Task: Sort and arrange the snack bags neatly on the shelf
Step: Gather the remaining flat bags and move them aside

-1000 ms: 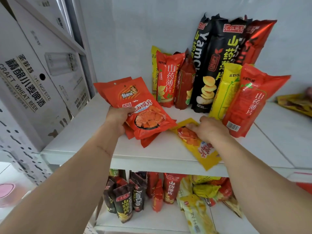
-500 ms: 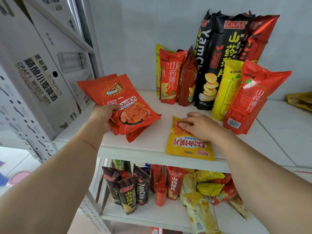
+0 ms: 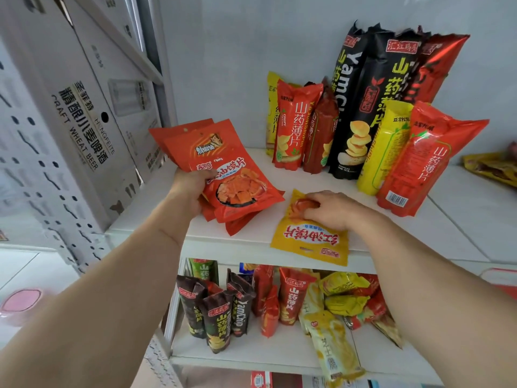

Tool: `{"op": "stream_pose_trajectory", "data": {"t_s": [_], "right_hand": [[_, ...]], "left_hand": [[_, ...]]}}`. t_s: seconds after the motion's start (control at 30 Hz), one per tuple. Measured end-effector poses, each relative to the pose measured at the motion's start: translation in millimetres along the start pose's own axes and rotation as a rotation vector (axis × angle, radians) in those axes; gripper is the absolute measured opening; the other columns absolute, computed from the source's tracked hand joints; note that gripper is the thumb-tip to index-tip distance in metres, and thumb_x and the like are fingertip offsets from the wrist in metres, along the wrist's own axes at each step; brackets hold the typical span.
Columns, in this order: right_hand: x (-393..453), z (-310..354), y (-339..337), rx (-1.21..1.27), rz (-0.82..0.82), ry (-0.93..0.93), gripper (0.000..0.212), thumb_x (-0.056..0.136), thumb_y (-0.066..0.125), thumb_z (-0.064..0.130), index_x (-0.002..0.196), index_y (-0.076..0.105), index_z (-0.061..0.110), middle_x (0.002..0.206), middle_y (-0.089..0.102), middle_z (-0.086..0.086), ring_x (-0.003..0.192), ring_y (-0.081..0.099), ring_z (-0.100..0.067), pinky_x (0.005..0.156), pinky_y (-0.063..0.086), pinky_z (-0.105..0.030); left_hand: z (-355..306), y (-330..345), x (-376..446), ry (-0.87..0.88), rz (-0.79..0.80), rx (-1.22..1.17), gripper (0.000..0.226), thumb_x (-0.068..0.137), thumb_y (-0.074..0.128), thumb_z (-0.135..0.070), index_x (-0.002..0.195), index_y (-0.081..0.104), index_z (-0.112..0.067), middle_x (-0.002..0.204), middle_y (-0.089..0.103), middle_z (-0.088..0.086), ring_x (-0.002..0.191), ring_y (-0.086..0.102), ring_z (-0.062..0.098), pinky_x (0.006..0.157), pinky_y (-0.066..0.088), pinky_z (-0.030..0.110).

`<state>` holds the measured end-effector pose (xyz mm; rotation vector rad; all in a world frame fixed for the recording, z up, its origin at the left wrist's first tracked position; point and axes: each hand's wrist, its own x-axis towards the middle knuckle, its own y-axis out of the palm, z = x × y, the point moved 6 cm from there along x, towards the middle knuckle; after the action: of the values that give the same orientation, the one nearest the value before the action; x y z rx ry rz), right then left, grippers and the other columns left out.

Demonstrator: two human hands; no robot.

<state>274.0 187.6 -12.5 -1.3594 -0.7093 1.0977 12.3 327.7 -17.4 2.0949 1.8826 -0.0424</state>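
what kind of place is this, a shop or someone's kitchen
Most likely a small shop or stockroom. White shelves hold many duplicate snack bags, a lower shelf is stocked too, and craft wheat beer cartons are stacked alongside.

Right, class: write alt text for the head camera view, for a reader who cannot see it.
A person's left hand grips a stack of orange snack bags on a white shelf, while the right hand pinches a flat yellow bag at its front edge. Tall chip bags stand behind.

Left hand (image 3: 190, 183) around orange bags (image 3: 223, 175), right hand (image 3: 333, 208) seemingly pinching yellow bag (image 3: 310, 239)
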Motion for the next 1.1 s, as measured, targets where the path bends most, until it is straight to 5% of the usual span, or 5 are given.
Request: {"op": "stream_pose_trajectory", "data": {"t_s": [0.43, 0.57, 0.8, 1.0, 1.1], "right_hand": [[-24, -8, -10, -0.143, -0.123, 0.317, 0.086, 0.083, 0.032, 0.081, 0.139, 0.045, 0.016, 0.14, 0.042, -0.009, 0.127, 0.042, -0.031, 0.094, 0.039, -0.042], [-32, -29, -5, 0.259, -0.186, 0.388, 0.068, 0.088, 0.052, 0.065, 0.119, 0.057, 0.005, 0.101, 0.057, -0.01, 0.092, 0.055, -0.028, 0.07, 0.04, -0.032], [-73, -64, -13, 1.582, -0.629, 0.509, 0.022, 0.095, 0.06, 0.037, 0.099, 0.056, 0.016, 0.108, 0.064, -0.008, 0.095, 0.064, -0.027, 0.068, 0.054, -0.037], [-88, -45, -12, 1.246, -0.633, 0.488, 0.032, 0.092, 0.059, 0.048, 0.082, 0.059, 0.017, 0.096, 0.067, -0.007, 0.092, 0.064, -0.033, 0.086, 0.055, -0.049], [-111, -62, -4, 1.099, -0.696, 0.551, 0.044, 0.093, 0.055, 0.051, 0.108, 0.065, 0.011, 0.105, 0.065, -0.008, 0.097, 0.062, -0.032, 0.087, 0.051, -0.04]], "left_hand": [[-6, -13, -3, -0.025, 0.047, 0.013, 0.025, 0.085, 0.075, -0.007, 0.101, 0.064, -0.022, 0.095, 0.076, 0.006, 0.078, 0.075, 0.029, 0.058, 0.059, 0.04], [-1, -12, -7, -0.031, 0.08, 0.044, 0.028, 0.084, 0.076, -0.009, 0.105, 0.063, -0.024, 0.094, 0.075, 0.005, 0.079, 0.075, 0.029, 0.058, 0.059, 0.04], [9, 17, -27, -0.005, 0.147, 0.05, 0.046, 0.081, 0.08, -0.011, 0.121, 0.06, -0.022, 0.102, 0.075, 0.005, 0.082, 0.075, 0.029, 0.06, 0.061, 0.042], [36, 83, -72, 0.005, 0.292, 0.003, 0.049, 0.078, 0.079, -0.004, 0.121, 0.06, -0.019, 0.104, 0.076, 0.009, 0.081, 0.076, 0.03, 0.062, 0.062, 0.045], [53, 112, -101, -0.03, 0.333, -0.054, 0.042, 0.084, 0.076, -0.008, 0.122, 0.061, -0.017, 0.101, 0.077, 0.009, 0.078, 0.076, 0.029, 0.06, 0.061, 0.042]]}}
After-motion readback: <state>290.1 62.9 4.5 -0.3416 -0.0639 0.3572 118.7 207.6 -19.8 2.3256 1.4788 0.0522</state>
